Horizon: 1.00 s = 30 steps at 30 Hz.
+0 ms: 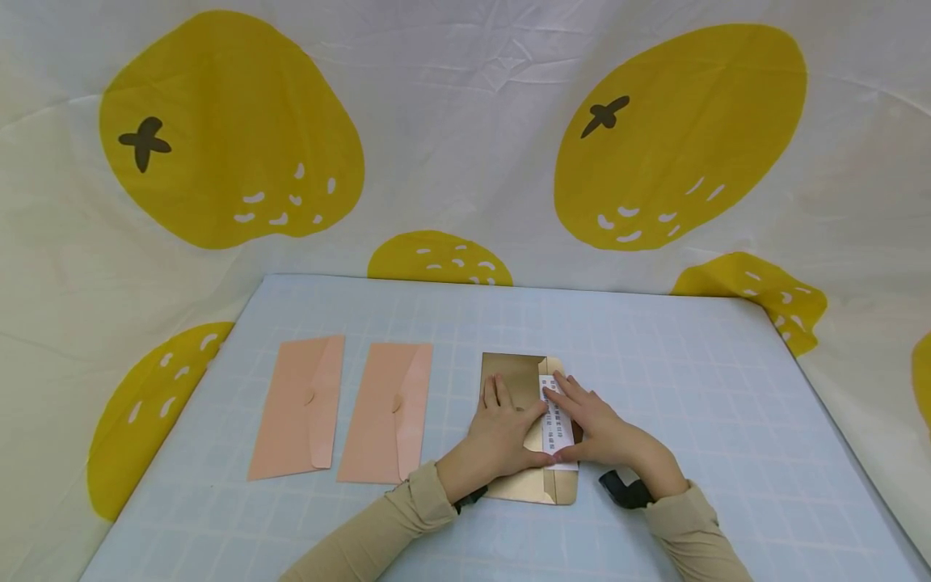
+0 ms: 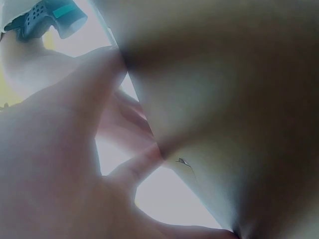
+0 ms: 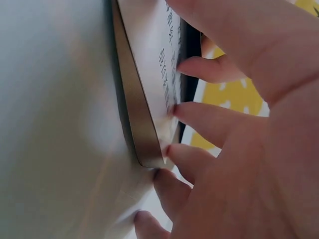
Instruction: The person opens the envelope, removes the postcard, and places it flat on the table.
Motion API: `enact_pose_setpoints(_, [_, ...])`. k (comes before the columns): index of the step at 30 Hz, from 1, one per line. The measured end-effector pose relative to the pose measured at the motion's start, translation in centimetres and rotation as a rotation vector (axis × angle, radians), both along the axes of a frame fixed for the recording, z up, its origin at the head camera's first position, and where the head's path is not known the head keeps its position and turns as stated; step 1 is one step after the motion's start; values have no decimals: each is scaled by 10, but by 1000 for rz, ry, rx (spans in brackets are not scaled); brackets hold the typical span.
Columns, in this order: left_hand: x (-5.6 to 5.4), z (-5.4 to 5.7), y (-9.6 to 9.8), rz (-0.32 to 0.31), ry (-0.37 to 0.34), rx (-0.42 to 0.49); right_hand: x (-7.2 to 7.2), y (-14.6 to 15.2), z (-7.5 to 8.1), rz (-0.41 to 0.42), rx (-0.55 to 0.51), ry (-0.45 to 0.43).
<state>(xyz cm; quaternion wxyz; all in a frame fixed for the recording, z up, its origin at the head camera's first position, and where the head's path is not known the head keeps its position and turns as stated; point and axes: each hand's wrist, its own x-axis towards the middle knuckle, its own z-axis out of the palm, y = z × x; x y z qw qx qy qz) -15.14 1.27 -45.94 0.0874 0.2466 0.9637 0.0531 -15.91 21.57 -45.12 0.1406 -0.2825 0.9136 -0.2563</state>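
A shiny gold envelope [image 1: 509,368] lies on the table right of the middle. Across its right side is a white paper strip [image 1: 558,432] with dark printed characters. My left hand [image 1: 502,436] rests on the envelope with fingers extended, thumb at the strip's lower left part. My right hand [image 1: 607,432] touches the strip from the right with spread fingers. In the right wrist view, those fingertips lie along the strip [image 3: 147,45], over the envelope's edge [image 3: 132,94]. The left wrist view shows left fingertips on the glossy envelope [image 2: 199,99].
Two pink envelopes, a left one [image 1: 287,404] and a right one [image 1: 378,404], lie flat left of the gold one. A pale blue checked cloth [image 1: 727,388] covers the table. Behind it hangs a white curtain [image 1: 451,121] with yellow fruit shapes.
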Motion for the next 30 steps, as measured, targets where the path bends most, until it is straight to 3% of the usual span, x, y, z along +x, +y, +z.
enact_pose_setpoints(10, [0, -1, 1, 2, 10, -19, -1, 1, -1, -10, 35, 19])
enact_pose_setpoints(30, [0, 0, 1, 2, 9, -27, -2, 9, 3, -8, 13, -27])
